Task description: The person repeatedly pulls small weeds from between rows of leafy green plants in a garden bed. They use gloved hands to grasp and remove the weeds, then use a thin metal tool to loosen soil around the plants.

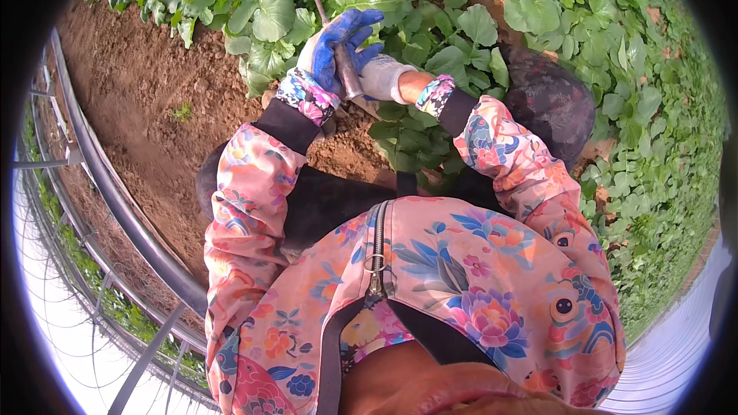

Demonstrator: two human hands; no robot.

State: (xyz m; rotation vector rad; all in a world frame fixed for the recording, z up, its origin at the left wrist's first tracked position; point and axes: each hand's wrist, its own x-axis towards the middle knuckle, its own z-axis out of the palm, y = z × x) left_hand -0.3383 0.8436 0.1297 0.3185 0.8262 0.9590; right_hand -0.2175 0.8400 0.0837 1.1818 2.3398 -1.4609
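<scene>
My left hand (pixel 334 49), in a white glove with a blue coated palm, holds a long-handled hand tool (pixel 347 75). The tool's thick tubular handle end lies against the palm. Its thin shaft runs up to a pale blade partly cut off by the picture's top edge. Blue fingers spread out beyond the handle. Close beside it, my right hand (pixel 385 78) wears a matching glove, with its whitish back towards me. Its fingers are hidden behind the handle and the left hand. Broad green leafy plants (pixel 277 14) surround both hands.
Bare brown soil (pixel 132 69) lies to the left, bounded by a curved grey pipe (pixel 124 202) and thin frame bars. Dense leafy crop (pixel 646 144) spreads along the right. My bent knee (pixel 548 104), in dark patterned cloth, stands among the leaves. Translucent sheeting (pixel 663 351) shows at lower right.
</scene>
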